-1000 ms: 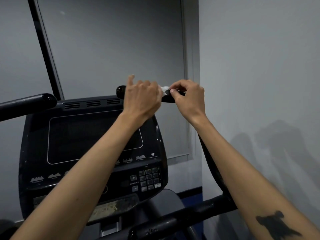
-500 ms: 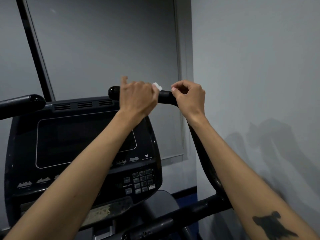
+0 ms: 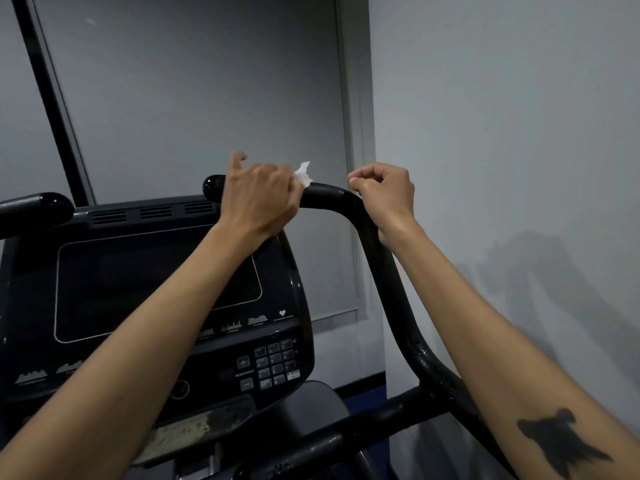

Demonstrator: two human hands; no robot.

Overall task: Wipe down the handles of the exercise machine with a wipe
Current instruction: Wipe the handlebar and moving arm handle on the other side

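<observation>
The black right handle (image 3: 325,194) of the exercise machine runs sideways from its rounded tip, then bends down toward me. My left hand (image 3: 258,195) grips this handle near the tip with a white wipe (image 3: 303,174) pressed under it; a corner of the wipe sticks out on the hand's right. Just right of the bend, my right hand (image 3: 384,195) has its fingers curled, with nothing visible in them. The black left handle (image 3: 34,206) pokes in at the left edge, with neither hand on it.
The machine's dark console (image 3: 156,289) with its blank screen and keypad (image 3: 275,365) sits below my left arm. A black crossbar (image 3: 363,422) runs low in front. A grey wall stands close on the right, and a blind covers the window behind.
My right hand let go of the wipe and drew back to the right of the bend. My left hand kept the wipe on the handle. The view shifted slightly.
</observation>
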